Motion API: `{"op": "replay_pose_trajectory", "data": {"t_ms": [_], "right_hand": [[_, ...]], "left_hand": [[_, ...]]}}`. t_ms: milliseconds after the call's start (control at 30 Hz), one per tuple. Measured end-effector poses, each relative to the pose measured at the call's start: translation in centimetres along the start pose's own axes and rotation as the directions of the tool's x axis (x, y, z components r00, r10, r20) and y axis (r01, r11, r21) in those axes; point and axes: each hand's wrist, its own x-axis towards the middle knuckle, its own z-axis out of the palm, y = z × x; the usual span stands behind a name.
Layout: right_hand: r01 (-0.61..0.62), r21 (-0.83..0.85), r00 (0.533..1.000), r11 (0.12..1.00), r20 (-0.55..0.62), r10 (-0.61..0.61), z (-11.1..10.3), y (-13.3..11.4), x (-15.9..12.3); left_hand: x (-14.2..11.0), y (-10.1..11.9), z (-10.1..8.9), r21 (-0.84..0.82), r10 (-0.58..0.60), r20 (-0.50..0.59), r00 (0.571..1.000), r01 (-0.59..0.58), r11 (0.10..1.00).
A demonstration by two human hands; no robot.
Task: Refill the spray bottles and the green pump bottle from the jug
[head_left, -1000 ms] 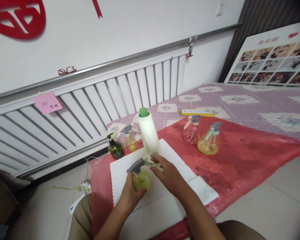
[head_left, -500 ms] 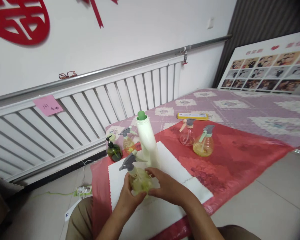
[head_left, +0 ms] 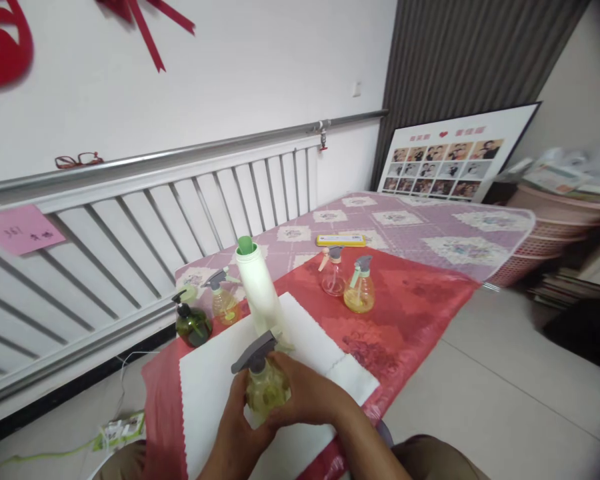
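Note:
Between my two hands is a clear spray bottle (head_left: 266,390) with yellowish liquid and a grey trigger head, standing nearly upright over a white cloth (head_left: 205,380). My left hand (head_left: 243,423) wraps its left side and my right hand (head_left: 300,393) its right side, thumbs meeting low in front. Just behind it rises a tall pale bottle (head_left: 260,287) with a green piece in its open mouth. To the left are a dark green pump bottle (head_left: 193,327) and another spray bottle (head_left: 225,307) with some yellow liquid.
Further right on the red cover (head_left: 410,287) stand a clear spray bottle (head_left: 334,277) and one holding yellow liquid (head_left: 359,297). A yellow-edged case (head_left: 341,240) lies behind them on the purple patterned tablecloth (head_left: 405,233). A white radiator (head_left: 205,207) runs along the wall.
The view has swung right, so the table things appear further left. The spray bottle stays between both hands, now more upright and nearer to me, its trigger head still pointing left.

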Motion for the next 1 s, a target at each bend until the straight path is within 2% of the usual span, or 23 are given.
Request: {"op": "replay_pose_trajectory", "data": {"t_ms": [100,200,267,367,467,500,567,633,700,767,800,867,1000], "right_hand": [[0.000,0.037,0.999,0.999,-0.036,0.001,-0.1,0.6,-0.4],[-0.008,0.082,0.999,0.997,-0.041,0.011,-1.0,1.0,-1.2],[-0.018,0.097,0.998,0.995,-0.061,0.024,-2.1,1.4,-1.9],[0.001,0.101,0.987,0.995,-0.158,0.015,-4.6,2.3,-3.4],[0.006,0.148,0.949,0.989,-0.313,0.041,-7.4,3.8,-5.2],[-0.011,0.151,0.918,0.989,-0.390,0.069,-8.4,4.4,-5.7],[-0.065,0.104,0.808,0.993,-0.578,0.113,-10.2,5.6,-6.6],[-0.150,0.023,0.651,0.988,-0.750,0.116,-11.7,6.8,-7.2],[-0.240,-0.033,0.477,0.970,-0.875,0.088,-12.9,7.9,-7.4],[-0.305,-0.045,0.325,0.951,-0.944,0.059,-13.8,8.8,-7.4],[-0.320,-0.044,0.271,0.947,-0.961,0.047,-14.1,9.3,-7.3],[-0.325,-0.043,0.218,0.945,-0.976,0.030,-14.7,10.1,-7.1],[-0.313,-0.060,0.212,0.948,-0.977,0.009,-15.7,11.6,-6.3]], "left_hand": [[-0.3,-1.0,0.6,-0.006,-0.018,-0.017,1.000,0.017,1.000],[-0.4,-1.6,0.7,-0.029,-0.011,0.157,0.987,0.016,0.999],[-0.1,-1.7,0.3,-0.008,0.029,0.206,0.978,-0.028,1.000],[0.9,-2.2,-1.1,0.098,0.046,0.149,0.988,-0.061,0.993],[2.1,-3.3,-3.3,0.167,-0.022,0.144,0.989,-0.002,0.986],[2.6,-3.9,-4.0,0.175,-0.039,0.128,0.991,0.017,0.984],[3.3,-5.2,-5.4,0.190,-0.074,0.092,0.993,0.055,0.980],[3.8,-6.7,-6.5,0.206,-0.105,0.052,0.993,0.093,0.974],[4.0,-8.1,-7.0,0.215,-0.149,0.018,0.989,0.142,0.966],[4.1,-9.2,-7.1,0.229,-0.198,-0.005,0.980,0.194,0.954],[4.0,-9.5,-7.0,0.236,-0.211,-0.013,0.977,0.208,0.949],[3.7,-9.7,-6.7,0.254,-0.207,-0.018,0.978,0.205,0.945],[3.1,-9.4,-6.2,0.327,-0.127,-0.027,0.991,0.129,0.936]]}}
